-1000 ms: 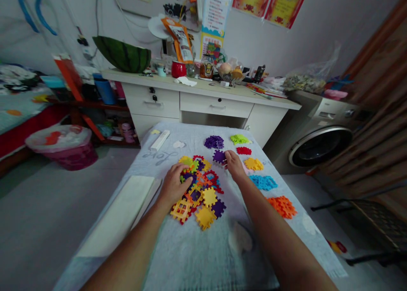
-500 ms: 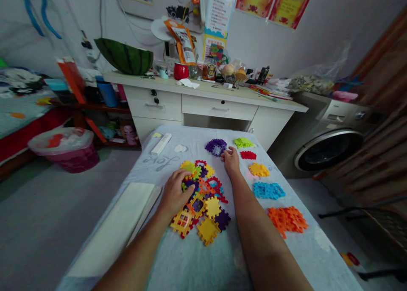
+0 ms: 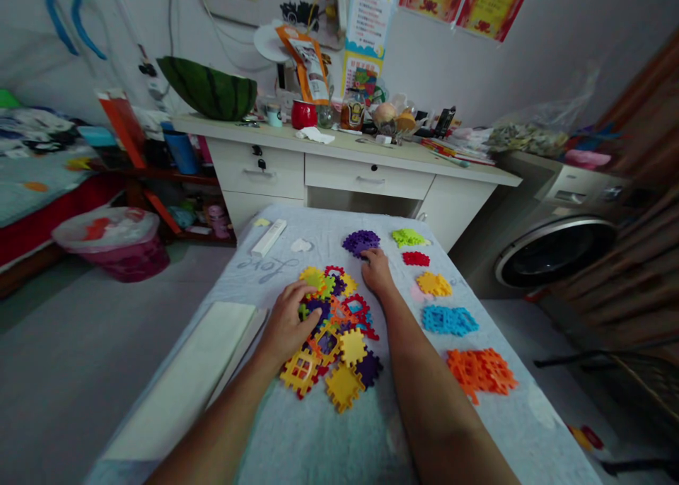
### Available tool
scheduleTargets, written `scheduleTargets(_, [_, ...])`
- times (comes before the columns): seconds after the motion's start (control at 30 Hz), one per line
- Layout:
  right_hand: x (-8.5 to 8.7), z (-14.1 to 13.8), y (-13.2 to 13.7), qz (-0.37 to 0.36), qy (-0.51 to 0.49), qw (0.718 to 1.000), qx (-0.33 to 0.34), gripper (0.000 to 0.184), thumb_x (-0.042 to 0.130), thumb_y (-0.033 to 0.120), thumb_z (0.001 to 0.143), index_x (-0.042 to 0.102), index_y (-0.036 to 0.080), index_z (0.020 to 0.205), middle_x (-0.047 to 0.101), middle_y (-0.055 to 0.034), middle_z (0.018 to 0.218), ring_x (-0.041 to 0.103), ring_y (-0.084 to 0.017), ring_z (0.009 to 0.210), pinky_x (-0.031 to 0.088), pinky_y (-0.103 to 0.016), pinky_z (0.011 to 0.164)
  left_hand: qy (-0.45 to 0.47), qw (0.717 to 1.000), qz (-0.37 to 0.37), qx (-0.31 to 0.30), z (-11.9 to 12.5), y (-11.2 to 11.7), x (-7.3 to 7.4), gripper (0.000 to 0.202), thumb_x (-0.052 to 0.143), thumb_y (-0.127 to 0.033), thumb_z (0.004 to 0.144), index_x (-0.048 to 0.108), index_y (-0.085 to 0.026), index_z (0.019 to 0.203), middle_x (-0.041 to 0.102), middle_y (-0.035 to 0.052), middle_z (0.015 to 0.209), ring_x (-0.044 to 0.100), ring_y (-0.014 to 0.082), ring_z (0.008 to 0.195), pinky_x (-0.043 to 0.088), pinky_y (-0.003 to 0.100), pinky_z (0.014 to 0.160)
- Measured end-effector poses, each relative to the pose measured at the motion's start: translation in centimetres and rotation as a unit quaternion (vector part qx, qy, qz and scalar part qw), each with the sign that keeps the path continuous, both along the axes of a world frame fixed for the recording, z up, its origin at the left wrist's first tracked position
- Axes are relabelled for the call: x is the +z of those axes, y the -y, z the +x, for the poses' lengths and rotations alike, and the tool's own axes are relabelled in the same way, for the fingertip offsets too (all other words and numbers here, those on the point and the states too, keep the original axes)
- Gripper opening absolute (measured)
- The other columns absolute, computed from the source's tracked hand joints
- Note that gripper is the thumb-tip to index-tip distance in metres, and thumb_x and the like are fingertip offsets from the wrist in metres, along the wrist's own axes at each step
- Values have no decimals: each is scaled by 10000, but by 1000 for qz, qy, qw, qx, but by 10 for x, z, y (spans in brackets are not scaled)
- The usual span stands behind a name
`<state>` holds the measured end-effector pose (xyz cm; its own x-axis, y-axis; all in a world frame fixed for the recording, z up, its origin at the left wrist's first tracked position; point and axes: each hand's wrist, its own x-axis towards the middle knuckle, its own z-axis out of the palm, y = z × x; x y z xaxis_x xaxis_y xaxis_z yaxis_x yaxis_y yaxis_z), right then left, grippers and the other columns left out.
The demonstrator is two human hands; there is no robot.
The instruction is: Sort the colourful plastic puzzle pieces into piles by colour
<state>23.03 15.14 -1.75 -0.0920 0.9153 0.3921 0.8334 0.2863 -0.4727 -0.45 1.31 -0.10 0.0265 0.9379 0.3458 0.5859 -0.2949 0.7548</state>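
Note:
My left hand (image 3: 293,321) rests on the left side of a mixed heap of interlocking plastic tiles (image 3: 344,386), its thumb apart from the fingers and nothing gripped. The heap holds yellow, red, purple, orange and green notched pieces, some solid and some with window cut-outs. Farther forward, my right hand (image 3: 378,269) has its bent fingertips at the near edge of a purple tile pile (image 3: 361,240), closed on a purple tile there. The fingertips are small and partly hidden.
Along the right lie green (image 3: 407,237), red (image 3: 416,259), yellow (image 3: 433,284), blue (image 3: 450,320) and orange tile piles (image 3: 482,372). A white box (image 3: 269,238) and a long pale board (image 3: 185,379) lie left. A white desk (image 3: 366,181) stands behind, a washing machine (image 3: 562,252) to the right.
My right hand has shifted left, from the purple pile's right side to its near edge. The pile's top now looks solid where a lattice showed. My left hand stays almost still.

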Motion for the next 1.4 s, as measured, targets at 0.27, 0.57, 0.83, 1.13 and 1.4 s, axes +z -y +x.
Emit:
scheduleTargets(0.27, [13, -5, 7, -8, 26, 998, -51, 427, 575, 113, 738, 666, 138, 1155, 550, -170, 1280, 507, -276, 1170, 375, -385, 1007, 11, 1000, 1, 15, -1, -1, 1, 289, 582, -317, 787, 621, -212, 1054, 553, 92, 1226, 527, 254, 1193, 402, 463, 1070])
scheduleTargets(0.57, [51, -27, 23, -254, -53, 941, 215, 90, 696, 249, 709, 654, 183, 664, 577, 51, 546, 469, -93, 506, 309, -220, 503, 8, 999, 9, 31, 0, -2, -1, 282, 603, -287, 774, 623, -222, 1048, 563, 83, 1218, 525, 252, 1191, 412, 457, 1061])
scheduleTargets(0.83, [54, -30, 28, -275, -128, 933, 194, 107, 695, 206, 653, 596, 179, 683, 542, 71, 558, 454, -79, 509, 298, -200, 480, 5, 999, 12, 33, 1, -1, 1, 296, 599, -263, 768, 619, -225, 1061, 580, 72, 1189, 543, 241, 1165, 422, 440, 1049])
scheduleTargets(1.13, [58, -9, 24, -285, -349, 874, 183, 270, 713, 349, 625, 519, 195, 732, 489, 88, 522, 435, -70, 445, 276, -179, 418, -2, 1000, 6, 28, 1, -2, 0, 271, 599, -290, 771, 635, -224, 1031, 584, 76, 1188, 549, 250, 1162, 427, 447, 1043])
scheduleTargets(1.4, [40, 18, 4, -106, -453, 881, -91, 200, 605, 272, 601, 486, 216, 751, 508, 71, 562, 528, -112, 478, 382, -202, 416, 5, 1000, -1, 26, 1, 0, 2, 259, 605, -293, 770, 649, -230, 1017, 588, 73, 1201, 548, 249, 1173, 425, 451, 1052])
